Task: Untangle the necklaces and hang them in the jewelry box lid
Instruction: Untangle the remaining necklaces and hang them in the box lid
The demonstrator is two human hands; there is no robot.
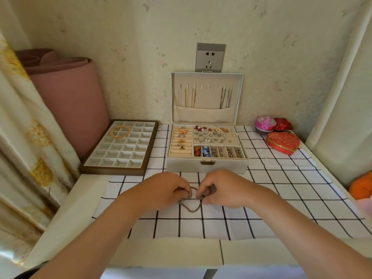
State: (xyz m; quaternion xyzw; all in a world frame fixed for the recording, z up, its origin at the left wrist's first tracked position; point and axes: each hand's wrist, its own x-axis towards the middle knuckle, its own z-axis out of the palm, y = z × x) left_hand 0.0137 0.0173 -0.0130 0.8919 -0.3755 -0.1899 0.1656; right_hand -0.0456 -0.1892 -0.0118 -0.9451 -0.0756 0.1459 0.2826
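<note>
A dark silver chain necklace lies bunched on the checked cloth in front of the jewelry box. My left hand pinches its left part and my right hand pinches its right part, with a loop sagging between them. The box lid stands upright against the wall. Gold chains hang from its left hooks and silver chains from its right hooks; the middle hooks are bare. A gold necklace lies coiled in the tray at the left.
A brown compartment tray sits left of the box. A red heart-shaped box, a pink round box and a small red box stand at the back right. A pink rolled mat leans at the left. An orange item sits at the right edge.
</note>
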